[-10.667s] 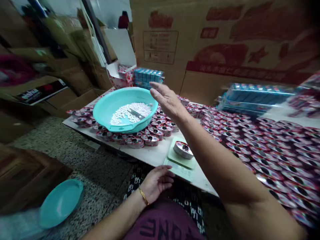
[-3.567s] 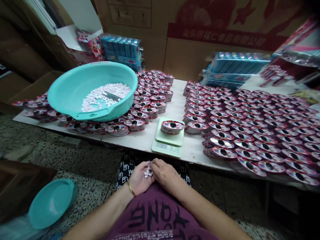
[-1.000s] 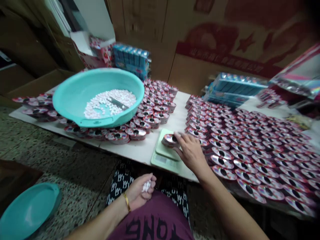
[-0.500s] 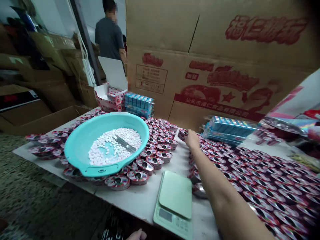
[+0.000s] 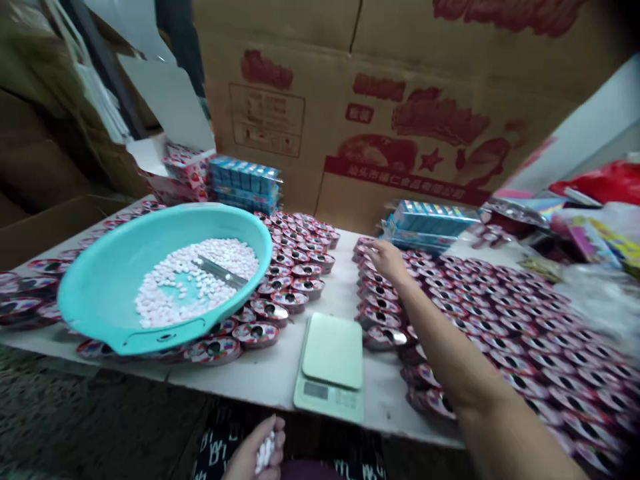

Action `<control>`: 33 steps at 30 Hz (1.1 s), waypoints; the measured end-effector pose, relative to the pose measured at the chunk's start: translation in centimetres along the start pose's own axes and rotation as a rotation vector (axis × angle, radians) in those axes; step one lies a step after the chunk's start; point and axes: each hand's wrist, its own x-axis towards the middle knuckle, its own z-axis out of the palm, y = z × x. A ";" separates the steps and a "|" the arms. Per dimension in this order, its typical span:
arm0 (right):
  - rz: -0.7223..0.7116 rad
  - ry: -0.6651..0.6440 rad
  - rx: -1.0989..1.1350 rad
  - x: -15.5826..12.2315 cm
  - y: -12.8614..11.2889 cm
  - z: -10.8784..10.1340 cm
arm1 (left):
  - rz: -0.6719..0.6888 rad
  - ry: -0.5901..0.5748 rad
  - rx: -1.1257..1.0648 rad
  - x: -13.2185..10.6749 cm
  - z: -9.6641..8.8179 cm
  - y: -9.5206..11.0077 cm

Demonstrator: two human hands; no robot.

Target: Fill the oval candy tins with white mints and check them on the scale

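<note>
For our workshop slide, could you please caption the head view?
Right hand at rows of round tins, left hand holding white candies below a digital scale.

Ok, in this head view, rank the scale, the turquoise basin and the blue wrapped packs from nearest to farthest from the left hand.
From the left hand, cupping white candies:
1. Digital scale: just ahead, to the hand's right, at the table's front edge.
2. Turquoise basin: ahead, to the left.
3. Blue wrapped packs: at the table's far side, behind the basin.
</note>
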 end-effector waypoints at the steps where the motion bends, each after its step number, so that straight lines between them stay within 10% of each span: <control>1: -0.007 -0.038 0.001 -2.6 -0.2 -1.7 | 0.005 -0.008 -0.007 -0.2 0.2 -0.3; 4: -0.105 -0.202 -0.028 -10.4 -1.6 -4.8 | 0.008 -0.022 0.007 -0.6 0.9 -1.0; 9: -0.079 -0.320 -0.256 -17.9 -3.8 -4.2 | 0.096 -0.024 0.060 -1.9 2.4 -1.9; 26: -0.194 -0.116 0.074 -18.3 -15.7 -3.4 | 0.206 -0.330 0.030 -4.7 3.6 -2.0; 33: -0.353 -0.475 0.363 -24.4 -21.2 -2.8 | 0.185 -0.326 0.126 -4.0 2.4 -3.5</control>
